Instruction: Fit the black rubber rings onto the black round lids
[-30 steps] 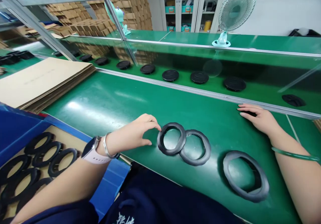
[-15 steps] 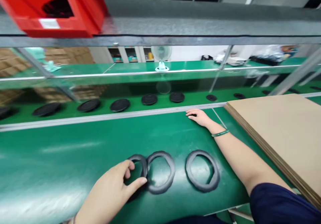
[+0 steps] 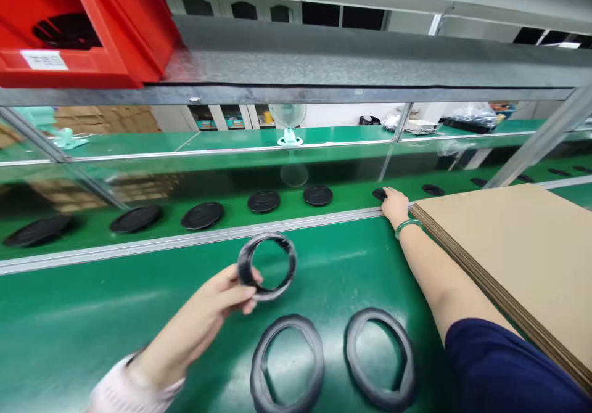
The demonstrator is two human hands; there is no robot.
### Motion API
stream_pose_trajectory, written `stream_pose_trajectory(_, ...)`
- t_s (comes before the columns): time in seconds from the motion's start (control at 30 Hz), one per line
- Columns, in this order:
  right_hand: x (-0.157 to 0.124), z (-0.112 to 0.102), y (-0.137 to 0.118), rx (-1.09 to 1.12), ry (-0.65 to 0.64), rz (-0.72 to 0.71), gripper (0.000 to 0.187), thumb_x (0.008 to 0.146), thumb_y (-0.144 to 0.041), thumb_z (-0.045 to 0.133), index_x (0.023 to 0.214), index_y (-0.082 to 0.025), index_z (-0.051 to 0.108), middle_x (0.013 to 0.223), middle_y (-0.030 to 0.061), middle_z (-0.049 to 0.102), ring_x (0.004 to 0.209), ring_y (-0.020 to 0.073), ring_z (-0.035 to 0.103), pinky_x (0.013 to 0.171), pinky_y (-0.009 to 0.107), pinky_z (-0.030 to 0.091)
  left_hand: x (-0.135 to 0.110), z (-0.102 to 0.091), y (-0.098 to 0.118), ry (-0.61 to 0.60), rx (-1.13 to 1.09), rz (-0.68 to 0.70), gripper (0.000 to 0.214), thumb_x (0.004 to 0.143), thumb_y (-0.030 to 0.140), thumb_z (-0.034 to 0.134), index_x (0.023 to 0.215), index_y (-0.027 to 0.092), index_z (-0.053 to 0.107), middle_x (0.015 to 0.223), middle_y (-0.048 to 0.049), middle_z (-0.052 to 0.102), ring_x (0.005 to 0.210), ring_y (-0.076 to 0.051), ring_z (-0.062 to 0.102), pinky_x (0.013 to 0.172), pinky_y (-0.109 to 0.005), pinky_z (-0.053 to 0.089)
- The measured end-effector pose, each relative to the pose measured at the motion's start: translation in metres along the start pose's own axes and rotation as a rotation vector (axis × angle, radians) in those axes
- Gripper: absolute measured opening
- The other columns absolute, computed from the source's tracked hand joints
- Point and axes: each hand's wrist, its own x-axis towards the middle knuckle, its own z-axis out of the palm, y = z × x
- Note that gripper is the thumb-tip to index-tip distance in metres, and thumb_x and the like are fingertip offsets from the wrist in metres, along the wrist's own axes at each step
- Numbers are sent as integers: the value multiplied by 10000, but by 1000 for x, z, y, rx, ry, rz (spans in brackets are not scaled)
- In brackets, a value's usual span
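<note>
In the head view, a thick, dark, glossy ring of plastic-like material (image 3: 245, 262) is held up over the green, shiny tabletop (image 3: 139, 320) by the left hand (image 3: 222, 296). Its left edge is pinched between thumb and fingers, the grip being closed on the band, and the ring's open centre is turned toward the camera. A pale pink watch strap (image 3: 134, 388) is worn on that wrist.

Below and slightly right of this grip, a thick, round, dark grey ring with a wavy rim (image 3: 318, 360) is laid flat on the tabletop. Further right, a second, similar dark grey ring (image 3: 352, 351) is set apart from the first.

Well to the right of the grip and further back, the right hand (image 3: 395, 205) is stretched past a silver metal rail (image 3: 208, 237). A small, flat, black piece (image 3: 379, 193) is met by its fingertips; whether it is gripped cannot be told, as the fingers are partly hidden. A green bangle (image 3: 407, 225) is worn on this wrist.

Beyond the rail, behind the left grip, round, flat, black discs (image 3: 202, 216) are spaced in a row. At far right, a stack of flat, tan cardboard sheets (image 3: 509, 234) is placed beside the right forearm. High to the grip's left, a red plastic bin (image 3: 152, 37) is seated on a grey metal shelf (image 3: 346, 52).
</note>
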Motion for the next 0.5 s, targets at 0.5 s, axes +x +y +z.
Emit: stream_pose_trajectory(0.5, 38, 20, -3, -22, -135, 54, 170, 836, -259, 702, 907, -137, 796, 960, 111, 722, 868, 244, 622, 794, 334, 470, 51, 25, -47, -215, -256, -92, 379, 758, 377, 771, 992, 102, 656, 869, -100, 737, 795, -197, 695, 727, -294, 544)
